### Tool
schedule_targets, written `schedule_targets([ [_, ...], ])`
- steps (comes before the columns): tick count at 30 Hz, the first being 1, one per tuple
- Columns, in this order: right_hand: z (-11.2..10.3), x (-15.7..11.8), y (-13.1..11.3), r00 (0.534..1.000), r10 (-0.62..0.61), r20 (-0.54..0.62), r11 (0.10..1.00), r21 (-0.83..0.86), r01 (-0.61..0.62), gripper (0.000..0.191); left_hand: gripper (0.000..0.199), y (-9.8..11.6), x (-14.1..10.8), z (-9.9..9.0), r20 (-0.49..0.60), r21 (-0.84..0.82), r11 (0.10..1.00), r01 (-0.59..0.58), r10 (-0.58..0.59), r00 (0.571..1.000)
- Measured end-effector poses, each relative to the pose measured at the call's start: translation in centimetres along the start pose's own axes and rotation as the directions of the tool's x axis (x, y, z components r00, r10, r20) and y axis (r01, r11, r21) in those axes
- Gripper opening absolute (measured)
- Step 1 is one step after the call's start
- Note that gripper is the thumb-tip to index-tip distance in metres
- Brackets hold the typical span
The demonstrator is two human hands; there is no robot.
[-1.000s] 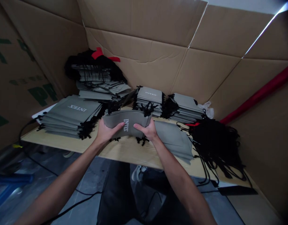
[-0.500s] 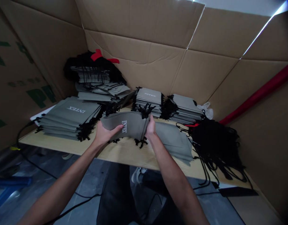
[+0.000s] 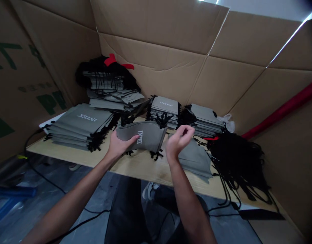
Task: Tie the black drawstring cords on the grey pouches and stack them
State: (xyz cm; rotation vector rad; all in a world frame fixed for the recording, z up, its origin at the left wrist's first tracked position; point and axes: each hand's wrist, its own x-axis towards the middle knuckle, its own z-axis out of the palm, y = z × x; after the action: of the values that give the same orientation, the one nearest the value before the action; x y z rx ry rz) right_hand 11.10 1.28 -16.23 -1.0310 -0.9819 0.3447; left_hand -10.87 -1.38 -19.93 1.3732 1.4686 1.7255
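Note:
My left hand point(image 3: 119, 145) grips the left end of a bundle of grey drawstring pouches point(image 3: 151, 139), its thumb across the front by the white INTEX print. The bundle stands on edge, slightly bowed, with black cord ends sticking out above and below. Just right of it, my right hand point(image 3: 179, 139) is raised apart from the bundle, fingers curled in with nothing visible in them. Behind and below that hand lie flat grey pouches point(image 3: 196, 159) on the wooden board point(image 3: 143, 169).
A stack of INTEX pouches point(image 3: 79, 123) lies at left, with a taller heap point(image 3: 107, 84) behind. Two further stacks, one in the middle point(image 3: 166, 105) and one at right point(image 3: 205, 118), stand by the cardboard wall point(image 3: 156, 54). Black cords point(image 3: 237, 162) hang over the board's edge.
My right hand has let go of the bundle's right end and moved slightly right, its fingers curling. My left hand keeps its hold. The view has shifted a little.

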Motion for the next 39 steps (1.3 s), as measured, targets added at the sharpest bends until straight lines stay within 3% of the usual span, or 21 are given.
schedule_targets([
  [2, -0.4, -0.6, -3.1, 0.985, -0.147, 0.088, 0.989, -0.013, 0.149, 0.034, 0.074, 0.0, 0.1, 0.0, 0.012, -0.001, 1.000, -0.019, 0.019, 1.000],
  [3, -0.2, -0.9, -4.5, 0.942, -0.252, 0.223, 0.966, 0.000, 0.259, 0.027, 0.074, 0.1, 0.2, 0.0, 0.014, 0.000, 1.000, -0.030, 0.030, 0.999],
  [4, 0.1, -1.1, -5.6, 0.800, -0.415, 0.434, 0.888, 0.003, 0.459, 0.022, 0.075, 0.0, 0.2, 0.0, 0.014, 0.002, 0.999, -0.042, 0.042, 0.999],
  [5, 0.5, -1.4, -6.5, 0.664, -0.513, 0.544, 0.799, 0.020, 0.601, 0.022, 0.075, 0.0, 0.3, -0.1, 0.011, 0.007, 0.999, -0.053, 0.053, 0.999],
  [6, 1.0, -1.6, -7.0, 0.569, -0.556, 0.606, 0.728, 0.025, 0.685, 0.026, 0.074, -0.1, 0.4, -0.1, 0.005, 0.012, 0.998, -0.063, 0.063, 0.998],
  [7, 1.5, -1.9, -7.2, 0.503, -0.568, 0.651, 0.676, 0.021, 0.737, 0.030, 0.072, -0.1, 0.4, -0.1, 0.000, 0.019, 0.997, -0.072, 0.072, 0.997],
  [8, 1.9, -2.2, -7.1, 0.486, -0.561, 0.670, 0.656, 0.002, 0.755, 0.034, 0.071, -0.2, 0.4, -0.1, -0.003, 0.024, 0.996, -0.081, 0.081, 0.997],
  [15, 2.4, -3.8, -5.9, 0.556, -0.497, 0.667, 0.696, -0.077, 0.714, 0.039, 0.064, -0.4, 0.5, -0.3, 0.029, 0.016, 0.991, -0.131, 0.130, 0.991],
  [20, 2.3, -4.2, -6.6, 0.505, -0.499, 0.705, 0.675, -0.050, 0.737, 0.042, 0.058, -0.3, 0.4, -0.4, 0.047, -0.011, 0.992, -0.124, 0.125, 0.991],
  [24, 2.3, -4.0, -6.9, 0.528, -0.455, 0.717, 0.677, -0.107, 0.729, 0.054, 0.057, -0.2, 0.4, -0.3, 0.046, -0.032, 0.992, -0.124, 0.125, 0.991],
  [27, 2.4, -4.0, -7.2, 0.465, -0.430, 0.774, 0.630, -0.112, 0.768, 0.066, 0.061, -0.2, 0.4, -0.2, 0.046, -0.055, 0.990, -0.129, 0.132, 0.990],
  [31, 2.8, -4.3, -7.3, 0.483, -0.429, 0.763, 0.614, -0.146, 0.776, 0.075, 0.061, -0.2, 0.3, -0.1, 0.052, -0.075, 0.988, -0.134, 0.138, 0.989],
  [34, 2.9, -4.6, -7.0, 0.458, -0.409, 0.789, 0.595, -0.150, 0.790, 0.077, 0.059, -0.3, 0.2, 0.0, 0.059, -0.087, 0.987, -0.137, 0.143, 0.988],
  [39, 2.9, -4.6, -6.8, 0.455, -0.426, 0.782, 0.593, -0.138, 0.793, 0.073, 0.060, -0.9, 0.2, 0.0, 0.050, -0.080, 0.987, -0.140, 0.144, 0.988],
])
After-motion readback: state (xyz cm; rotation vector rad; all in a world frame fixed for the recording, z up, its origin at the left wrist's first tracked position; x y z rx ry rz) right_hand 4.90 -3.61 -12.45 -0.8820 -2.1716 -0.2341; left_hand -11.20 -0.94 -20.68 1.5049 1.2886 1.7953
